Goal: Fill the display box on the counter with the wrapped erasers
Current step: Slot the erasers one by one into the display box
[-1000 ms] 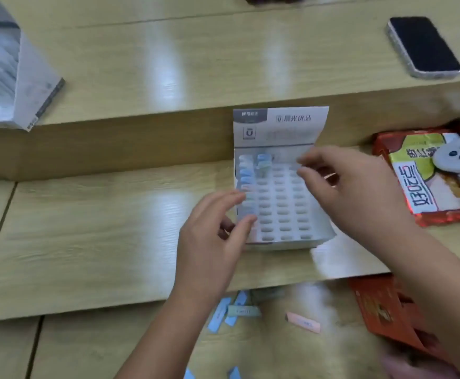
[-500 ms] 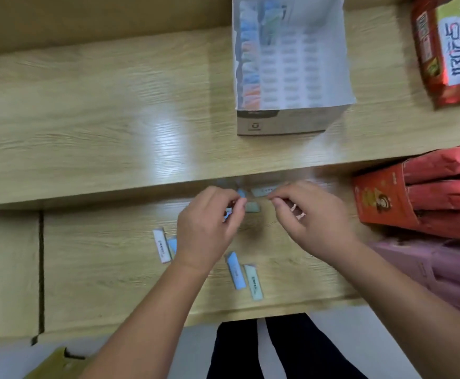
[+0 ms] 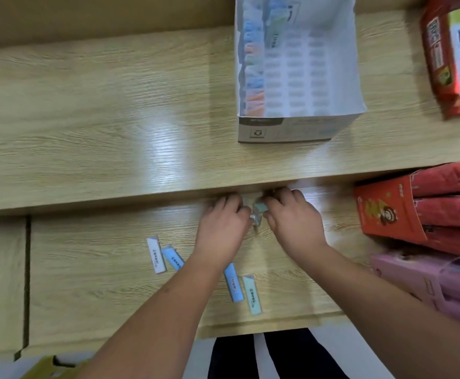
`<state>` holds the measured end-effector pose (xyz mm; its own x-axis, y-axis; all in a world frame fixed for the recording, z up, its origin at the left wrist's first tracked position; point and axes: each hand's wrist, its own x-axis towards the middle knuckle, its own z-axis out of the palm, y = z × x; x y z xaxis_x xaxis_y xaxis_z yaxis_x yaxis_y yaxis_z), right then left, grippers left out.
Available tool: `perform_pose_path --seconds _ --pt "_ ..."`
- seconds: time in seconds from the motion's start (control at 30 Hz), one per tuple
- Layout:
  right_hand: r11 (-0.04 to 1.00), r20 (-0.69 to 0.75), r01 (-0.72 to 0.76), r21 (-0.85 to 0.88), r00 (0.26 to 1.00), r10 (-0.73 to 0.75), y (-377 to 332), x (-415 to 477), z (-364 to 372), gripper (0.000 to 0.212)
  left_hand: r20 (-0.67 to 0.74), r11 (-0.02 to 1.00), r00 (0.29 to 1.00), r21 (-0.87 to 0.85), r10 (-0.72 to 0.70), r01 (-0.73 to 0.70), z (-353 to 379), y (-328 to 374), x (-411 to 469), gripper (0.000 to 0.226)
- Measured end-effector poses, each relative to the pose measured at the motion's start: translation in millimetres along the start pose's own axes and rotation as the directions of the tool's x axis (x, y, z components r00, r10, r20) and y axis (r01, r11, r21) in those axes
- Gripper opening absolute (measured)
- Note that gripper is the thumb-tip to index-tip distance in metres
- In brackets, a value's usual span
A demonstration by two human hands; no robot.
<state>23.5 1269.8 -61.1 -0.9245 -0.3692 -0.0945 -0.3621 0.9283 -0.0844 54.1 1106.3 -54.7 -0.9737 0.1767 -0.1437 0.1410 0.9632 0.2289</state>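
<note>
1. The display box (image 3: 291, 129) stands open on the upper step of the desk (image 3: 100, 110), well beyond both hands.
2. Only its left column holds a row of wrapped erasers (image 3: 253, 64), with a few more at the top of the next column.
3. Down on the lower step, the left hand (image 3: 223, 225) and right hand (image 3: 291, 217) meet close under the step's edge.
4. The right hand pinches a pale green eraser (image 3: 259, 208) between thumb and fingertips.
5. The left hand is curled knuckles-up against it. I cannot tell whether it grips anything.
6. Four loose erasers lie nearer the person: a white one (image 3: 156, 255) touching a blue one (image 3: 172, 258), then another blue (image 3: 233, 283) beside a mint one (image 3: 252, 295).
7. A red snack bag (image 3: 452, 50) and an orange carton (image 3: 387, 209) sit at the right.
</note>
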Motion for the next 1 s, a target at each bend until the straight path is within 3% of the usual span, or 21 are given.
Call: perform_pose_path --seconds 0.13,0.27,0.33,0.47,0.57,0.67,0.8,0.9,1.0 --pt "1.0 0.075 -0.013 0.003 0.997 0.013 3 3 -4 0.027 0.035 0.999 0.999 -0.016 0.039 -0.039 1 2 -3 0.017" --pt "0.985 0.168 -0.098 0.141 0.983 0.074 7 7 -15 0.016 0.05 0.996 0.995 -0.007 0.091 -0.091 -6 6 -4 0.022" --pt "0.967 0.185 -0.079 0.241 0.982 0.034 11 4 -29 0.017 0.026 0.994 0.993 0.0 0.111 -0.111 -11 6 -9 0.026" --pt "0.878 0.117 0.041 0.478 0.987 -0.11 16 -7 -83 0.027 -0.137 0.985 0.979 -0.067 0.149 -0.159 -32 0 -15 0.022" --pt "0.781 -0.002 0.091 0.617 0.993 -0.114 18 -8 -134 0.027 -0.318 0.954 0.928 -0.163 0.192 -0.253 -62 -4 -18 0.02" --pt "0.736 -0.181 0.153 0.66 0.983 -0.042 20 5 -181 0.026 -0.518 0.887 0.851 -0.346 0.09 -0.305 -101 -7 -10 0.015" --pt "0.606 -0.285 0.155 0.78 0.951 0.124 33 46 -222 0.022 -0.606 0.787 0.791 -0.526 -0.081 -0.322 -154 -3 20 0.005" --pt "0.595 -0.338 0.159 0.788 0.919 0.202 43 91 -236 0.014 -0.651 0.746 0.742 -0.573 -0.161 -0.341 -184 1 51 0.009" --pt "0.67 -0.344 0.123 0.732 0.916 0.208 50 131 -239 0.014 -0.61 0.714 0.762 -0.631 -0.217 -0.302 -204 3 81 0.01"
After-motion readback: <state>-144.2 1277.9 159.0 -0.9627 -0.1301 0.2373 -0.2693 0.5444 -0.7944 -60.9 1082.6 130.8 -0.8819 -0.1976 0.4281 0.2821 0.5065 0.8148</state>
